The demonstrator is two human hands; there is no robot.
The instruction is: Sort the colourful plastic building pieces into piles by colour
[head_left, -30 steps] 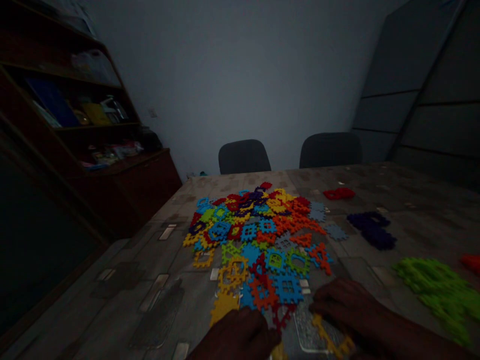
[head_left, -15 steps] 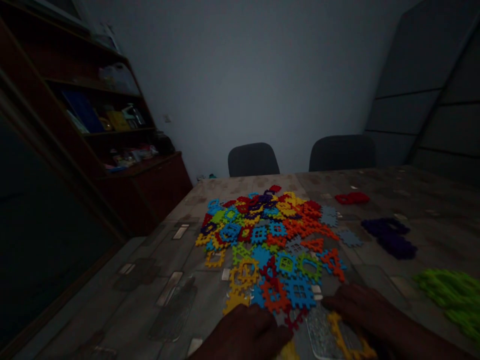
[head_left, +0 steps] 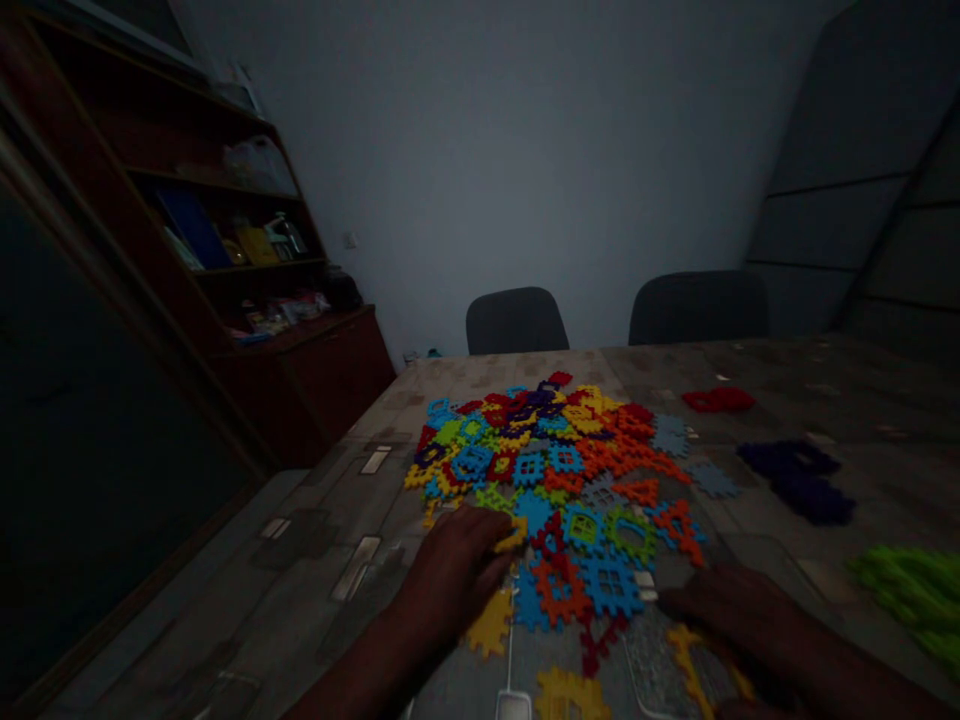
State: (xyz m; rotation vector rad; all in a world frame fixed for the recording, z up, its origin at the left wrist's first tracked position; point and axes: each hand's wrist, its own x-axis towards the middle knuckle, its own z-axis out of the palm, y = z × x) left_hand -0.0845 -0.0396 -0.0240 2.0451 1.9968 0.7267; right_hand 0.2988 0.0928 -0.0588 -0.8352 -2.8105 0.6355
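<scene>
My left hand [head_left: 461, 560] reaches to the near left side of the pile of plastic interlocking pieces [head_left: 551, 440]. Its fingers and thumb close around a yellow interlocking piece [head_left: 511, 535], partly hidden by the hand. My right hand [head_left: 750, 615] rests low on the right, gripping a yellow frame piece [head_left: 686, 660] with toothed edges; its far side is covered by the fingers. Between the hands lie another yellow piece [head_left: 571, 695], a dark red triangular piece [head_left: 600, 640] and a blue window piece [head_left: 611, 582]. A solid yellow piece [head_left: 491, 622] sits below my left fingers.
On the right of the patterned table [head_left: 300, 600] are sorted groups: green pieces [head_left: 911, 595], purple pieces [head_left: 795, 475] and red pieces [head_left: 718, 400]. Two dark chairs [head_left: 517, 320] stand behind the table, and a wooden shelf unit [head_left: 300, 360] is at the left.
My left hand has moved forward and left from the near edge, leaving a yellow piece uncovered there, and has closed on another yellow piece. My right hand stays with its yellow frame piece.
</scene>
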